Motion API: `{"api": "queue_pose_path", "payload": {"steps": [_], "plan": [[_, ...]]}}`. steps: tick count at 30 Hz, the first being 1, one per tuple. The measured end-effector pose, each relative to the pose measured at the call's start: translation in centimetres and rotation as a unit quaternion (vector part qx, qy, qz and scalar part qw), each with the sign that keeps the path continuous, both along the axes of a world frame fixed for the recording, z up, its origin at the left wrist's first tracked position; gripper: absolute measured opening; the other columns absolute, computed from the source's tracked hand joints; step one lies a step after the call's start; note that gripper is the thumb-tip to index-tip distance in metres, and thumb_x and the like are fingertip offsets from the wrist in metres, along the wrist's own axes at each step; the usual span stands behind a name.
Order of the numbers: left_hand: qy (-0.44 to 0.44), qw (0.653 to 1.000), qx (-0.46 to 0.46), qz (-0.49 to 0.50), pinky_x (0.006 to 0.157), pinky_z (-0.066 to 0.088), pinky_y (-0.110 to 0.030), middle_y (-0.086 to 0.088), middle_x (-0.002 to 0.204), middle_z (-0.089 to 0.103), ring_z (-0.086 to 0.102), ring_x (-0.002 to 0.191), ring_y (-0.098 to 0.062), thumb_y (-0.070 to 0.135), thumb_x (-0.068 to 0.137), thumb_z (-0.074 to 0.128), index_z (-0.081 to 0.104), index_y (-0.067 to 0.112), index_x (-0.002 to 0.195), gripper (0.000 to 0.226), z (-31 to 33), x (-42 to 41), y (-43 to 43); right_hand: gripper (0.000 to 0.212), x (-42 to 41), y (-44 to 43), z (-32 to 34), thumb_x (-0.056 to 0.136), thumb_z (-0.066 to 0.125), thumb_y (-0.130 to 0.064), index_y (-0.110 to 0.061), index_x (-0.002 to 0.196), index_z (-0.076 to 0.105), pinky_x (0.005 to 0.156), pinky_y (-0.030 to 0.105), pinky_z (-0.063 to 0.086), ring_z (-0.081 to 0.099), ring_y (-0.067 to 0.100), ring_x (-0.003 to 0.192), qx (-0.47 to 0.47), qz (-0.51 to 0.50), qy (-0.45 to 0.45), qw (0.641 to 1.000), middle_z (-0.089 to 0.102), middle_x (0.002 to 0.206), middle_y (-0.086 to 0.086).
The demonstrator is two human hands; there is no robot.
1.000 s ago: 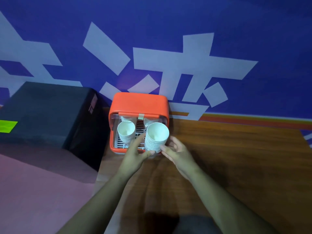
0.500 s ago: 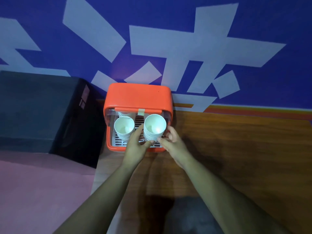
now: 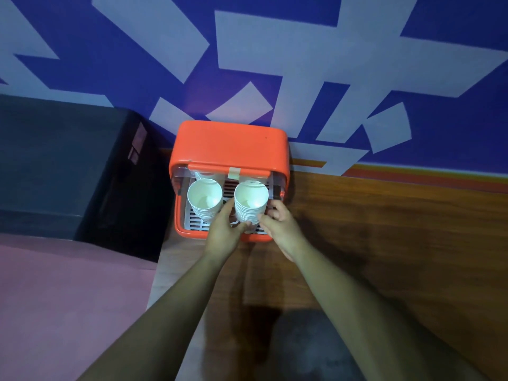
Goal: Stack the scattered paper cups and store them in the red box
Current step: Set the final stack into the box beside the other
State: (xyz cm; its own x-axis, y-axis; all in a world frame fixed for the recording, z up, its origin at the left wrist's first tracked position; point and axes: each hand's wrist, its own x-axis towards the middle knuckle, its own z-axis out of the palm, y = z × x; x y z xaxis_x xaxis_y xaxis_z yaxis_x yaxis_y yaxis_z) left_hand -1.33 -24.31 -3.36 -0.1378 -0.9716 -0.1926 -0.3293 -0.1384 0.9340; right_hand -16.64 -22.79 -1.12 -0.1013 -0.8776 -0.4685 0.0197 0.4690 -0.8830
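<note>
Wooden table point(image 3: 398, 243): bears no loose cups anywhere in view, so the gathering looks done.

Red box point(image 3: 229, 145): stands at the table's far edge against the blue wall, front open.

Left cup stack point(image 3: 204, 200): sits inside the box on the left, upright, untouched, and counts as stored.

Right cup stack point(image 3: 250, 204): stands inside the opening, just beside the first, gripped from both sides. Base hidden, so cannot tell whether fully set down.

Left hand point(image 3: 224, 235): curls fingers and thumb round the right stack's left side.

Right hand point(image 3: 283, 229): holds the stack's right side, fingers bent.

Probably left to do: let go, withdraw, perhaps shut the box.
</note>
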Motion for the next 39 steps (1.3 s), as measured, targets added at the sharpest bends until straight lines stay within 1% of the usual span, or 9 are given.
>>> {"api": "queue_pose_path", "payload": {"steps": [11,16,22,25,27,29,31,35,39], "plan": [[0.016,1.000,-0.020,-0.005,0.086,0.050,-0.011,0.007,0.118,0.068,0.063,0.108,-0.004,0.002,0.084,0.075,0.056,0.017,0.136,0.057,-0.5,-0.8,0.6,0.036,-0.5,0.7,-1.0,0.089,0.064,-0.016,-0.025,0.122,0.054,0.102,0.042,0.050,0.063,0.014,0.115,0.005,-0.029,0.025,0.999,0.068,0.121,-0.002],[-0.005,1.000,-0.012,0.011,0.095,0.053,-0.030,0.003,0.125,0.066,0.062,0.115,-0.015,0.004,0.086,0.074,0.052,0.017,0.140,0.060,-0.5,-1.2,0.0,0.037,0.4,-0.1,-0.8,0.090,0.063,-0.010,-0.022,0.123,0.051,0.096,0.033,0.051,0.062,0.016,0.116,-0.006,-0.035,0.031,0.999,0.067,0.122,0.002],[-0.001,0.999,0.012,-0.039,0.100,0.050,-0.022,0.013,0.131,0.066,0.060,0.119,-0.004,0.008,0.089,0.071,0.051,0.026,0.143,0.061,-0.3,-0.2,0.7,0.072,0.9,-0.3,-1.5,0.074,0.074,-0.007,-0.025,0.137,0.042,0.080,0.022,0.055,0.061,0.014,0.116,-0.017,-0.028,0.053,0.998,0.060,0.131,0.002],[-0.043,0.997,0.052,-0.020,0.096,0.053,-0.032,0.002,0.117,0.070,0.065,0.106,-0.008,0.012,0.087,0.074,0.065,0.016,0.123,0.038,-0.4,2.0,1.7,0.086,1.2,-0.3,-2.2,0.061,0.082,-0.024,-0.038,0.136,0.041,0.098,0.041,0.053,0.059,0.013,0.121,-0.039,-0.024,0.112,0.993,0.059,0.133,-0.004],[-0.068,0.996,0.053,0.029,0.077,0.049,-0.025,0.001,0.088,0.067,0.061,0.080,-0.009,0.014,0.085,0.077,0.062,0.014,0.093,0.017,-0.3,4.0,2.3,0.084,1.4,-0.4,-2.5,0.061,0.084,-0.021,-0.038,0.133,0.043,0.103,0.044,0.050,0.059,0.013,0.120,-0.046,-0.018,0.124,0.991,0.060,0.131,-0.006],[-0.100,0.989,0.041,0.097,0.062,0.040,-0.016,-0.002,0.078,0.058,0.052,0.069,-0.013,0.018,0.082,0.080,0.051,0.015,0.085,0.030,0.1,5.7,2.3,0.081,1.7,-0.5,-2.3,0.064,0.086,-0.014,-0.033,0.131,0.044,0.103,0.043,0.049,0.059,0.013,0.119,-0.055,-0.017,0.141,0.988,0.060,0.128,-0.006],[-0.113,0.982,0.030,0.145,0.063,0.042,-0.013,-0.007,0.092,0.058,0.055,0.076,-0.015,0.025,0.079,0.084,0.048,0.014,0.095,0.041,0.4,6.9,1.6,0.079,1.8,-0.5,-2.3,0.067,0.086,-0.011,-0.028,0.132,0.044,0.103,0.041,0.049,0.058,0.014,0.118,-0.061,-0.019,0.150,0.987,0.060,0.127,-0.005],[-0.086,0.990,-0.006,0.110,0.096,0.051,-0.031,-0.004,0.127,0.053,0.057,0.113,-0.017,0.030,0.073,0.090,0.046,0.013,0.130,0.074,-0.2,7.0,-0.1,0.078,2.1,-0.4,-2.3,0.068,0.084,-0.017,-0.026,0.134,0.044,0.101,0.042,0.050,0.060,0.015,0.116,-0.062,-0.024,0.171,0.983,0.060,0.128,-0.004],[-0.045,0.991,-0.037,0.118,0.098,0.047,-0.022,0.007,0.129,0.051,0.055,0.119,-0.009,0.022,0.072,0.091,0.041,0.020,0.135,0.080,-0.4,6.2,-1.1,0.080,2.1,-0.4,-2.4,0.068,0.084,-0.023,-0.025,0.136,0.043,0.101,0.039,0.050,0.059,0.015,0.117,-0.064,-0.028,0.191,0.979,0.060,0.130,-0.004]]}}
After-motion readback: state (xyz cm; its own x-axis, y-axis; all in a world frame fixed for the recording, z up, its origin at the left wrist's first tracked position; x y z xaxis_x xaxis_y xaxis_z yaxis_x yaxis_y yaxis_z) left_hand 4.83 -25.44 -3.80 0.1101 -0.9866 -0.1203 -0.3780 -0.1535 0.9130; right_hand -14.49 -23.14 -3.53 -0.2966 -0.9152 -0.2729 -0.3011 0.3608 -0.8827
